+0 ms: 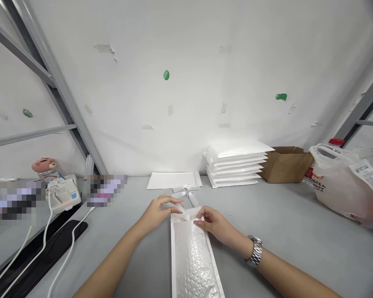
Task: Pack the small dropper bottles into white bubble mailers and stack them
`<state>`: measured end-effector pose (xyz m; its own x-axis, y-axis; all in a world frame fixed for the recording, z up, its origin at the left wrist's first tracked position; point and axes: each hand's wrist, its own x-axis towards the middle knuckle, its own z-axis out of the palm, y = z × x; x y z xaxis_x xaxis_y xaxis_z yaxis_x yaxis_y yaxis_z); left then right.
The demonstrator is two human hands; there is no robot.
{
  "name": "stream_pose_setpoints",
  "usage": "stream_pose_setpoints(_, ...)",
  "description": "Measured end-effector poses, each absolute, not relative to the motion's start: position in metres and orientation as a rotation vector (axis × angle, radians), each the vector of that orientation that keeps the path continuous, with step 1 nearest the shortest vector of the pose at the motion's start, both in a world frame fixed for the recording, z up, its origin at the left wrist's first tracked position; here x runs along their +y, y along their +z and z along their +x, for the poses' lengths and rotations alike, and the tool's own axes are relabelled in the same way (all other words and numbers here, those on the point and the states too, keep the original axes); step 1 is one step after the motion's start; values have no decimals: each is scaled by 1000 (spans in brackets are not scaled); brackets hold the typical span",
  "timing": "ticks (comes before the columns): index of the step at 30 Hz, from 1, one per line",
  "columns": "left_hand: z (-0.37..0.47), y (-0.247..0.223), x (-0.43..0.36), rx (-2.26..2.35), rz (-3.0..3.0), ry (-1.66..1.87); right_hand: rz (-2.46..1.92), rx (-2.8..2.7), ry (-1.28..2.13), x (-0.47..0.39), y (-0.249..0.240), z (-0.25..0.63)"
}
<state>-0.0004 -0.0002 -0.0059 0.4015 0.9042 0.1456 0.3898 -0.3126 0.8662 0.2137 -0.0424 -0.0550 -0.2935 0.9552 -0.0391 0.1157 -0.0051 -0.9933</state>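
Observation:
A white padded bubble mailer (194, 252) lies lengthwise in front of me, its open end facing away. My right hand (213, 223) pinches the right edge of that opening between thumb and fingers. At the left of the opening, my left hand (161, 212) closes thumb and fingers on a small clear plastic piece (182, 211), perhaps a little bag; its exact kind is too small to make out. Just beyond the opening lies a white piece with a thin looped cord (192, 199), partly hidden behind the mailer.
Flat white envelopes (174, 181) lie by the wall. A stack of white mailers (236, 163), a brown cardboard box (286, 165) and a plastic carrier bag (335, 186) stand at right. At left are a blurred phone (107, 190), a power strip (64, 192) and white cables (73, 240).

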Motion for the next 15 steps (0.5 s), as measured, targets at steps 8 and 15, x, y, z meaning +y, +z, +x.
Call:
stream_pose_setpoints(8, 1, -16, 6, 1026, 1899, 758, -1095, -1539, 1442, -47, -51, 210)
stream_pose_setpoints(15, 2, -16, 4, 983, 1857, 679, -1114, -1468, 1466, -45, -48, 212)
